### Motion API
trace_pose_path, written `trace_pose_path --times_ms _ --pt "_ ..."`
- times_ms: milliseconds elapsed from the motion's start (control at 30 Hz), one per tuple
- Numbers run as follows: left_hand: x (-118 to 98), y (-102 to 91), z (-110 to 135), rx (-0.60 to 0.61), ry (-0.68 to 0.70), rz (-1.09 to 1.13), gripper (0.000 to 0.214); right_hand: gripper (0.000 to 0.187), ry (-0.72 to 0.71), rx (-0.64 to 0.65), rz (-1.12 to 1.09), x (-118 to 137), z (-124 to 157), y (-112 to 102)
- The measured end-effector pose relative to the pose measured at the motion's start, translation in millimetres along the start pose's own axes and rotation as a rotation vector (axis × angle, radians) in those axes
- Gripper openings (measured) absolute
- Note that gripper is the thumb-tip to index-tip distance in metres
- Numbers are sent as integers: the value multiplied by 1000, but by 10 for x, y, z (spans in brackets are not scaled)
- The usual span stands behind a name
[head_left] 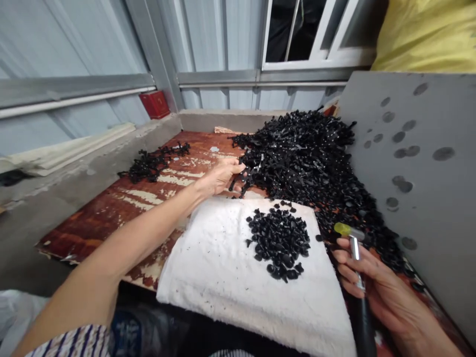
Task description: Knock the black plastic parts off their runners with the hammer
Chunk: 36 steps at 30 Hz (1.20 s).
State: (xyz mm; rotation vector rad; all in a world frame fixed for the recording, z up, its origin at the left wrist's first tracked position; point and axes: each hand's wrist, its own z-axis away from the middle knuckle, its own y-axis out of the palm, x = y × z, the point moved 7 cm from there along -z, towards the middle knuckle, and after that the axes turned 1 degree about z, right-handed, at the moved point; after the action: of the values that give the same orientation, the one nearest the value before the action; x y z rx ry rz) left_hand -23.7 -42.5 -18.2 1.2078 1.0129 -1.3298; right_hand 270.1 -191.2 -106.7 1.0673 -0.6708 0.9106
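Observation:
My left hand (219, 177) reaches over the reddish board and grips a strand of black moulded plastic pieces (240, 182) at the edge of a large heap of black plastic runners (305, 158). My right hand (375, 282) is closed around the black handle of a small hammer (355, 245) with a yellow tip and a metal shank. On a folded white towel (223, 292) lies a pile of small black plastic pieces (278, 243), between my hands. Neither hand touches this pile.
A smaller heap of black runners (152, 162) lies on the peeling red-brown wooden board (111, 223). A grey panel (420, 148) with dark round marks stands at the right. Concrete ledges, a red box (155, 104), a window and yellow cloth (427, 34) lie behind.

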Motion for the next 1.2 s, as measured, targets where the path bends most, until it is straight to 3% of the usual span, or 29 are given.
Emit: trace_pose_path --times_ms 100,200,333,400,467,533,733,833,933,1067,1200 --pt "252 187 370 203 -164 16 16 47 44 -119 18 -2 21 -37" --pt "399 454 640 380 -283 87 8 46 56 -128 47 -2 16 -12" --pt "474 843 762 577 -349 160 16 46 52 -119 68 -13 2 -7" --pt "531 939 766 623 -376 140 17 46 42 -118 73 -8 1 -24" --pt "597 896 751 585 -393 96 19 46 39 -116 73 -5 2 -44" --pt "641 732 753 513 -403 59 22 47 42 -111 71 -5 4 -56" --pt "610 -77 905 307 -429 -37 28 48 58 -126 77 -5 21 -38" --pt "594 -328 1015 247 -392 -20 28 47 59 -141 87 -11 24 -18" --pt "638 -318 1103 262 -349 54 28 45 53 -147 115 -22 36 36" --pt "673 -26 1112 370 -281 152 28 46 -14 -198 229 38 160 188" --pt "696 185 1110 453 -321 162 25 49 -110 -170 405 140 394 447"
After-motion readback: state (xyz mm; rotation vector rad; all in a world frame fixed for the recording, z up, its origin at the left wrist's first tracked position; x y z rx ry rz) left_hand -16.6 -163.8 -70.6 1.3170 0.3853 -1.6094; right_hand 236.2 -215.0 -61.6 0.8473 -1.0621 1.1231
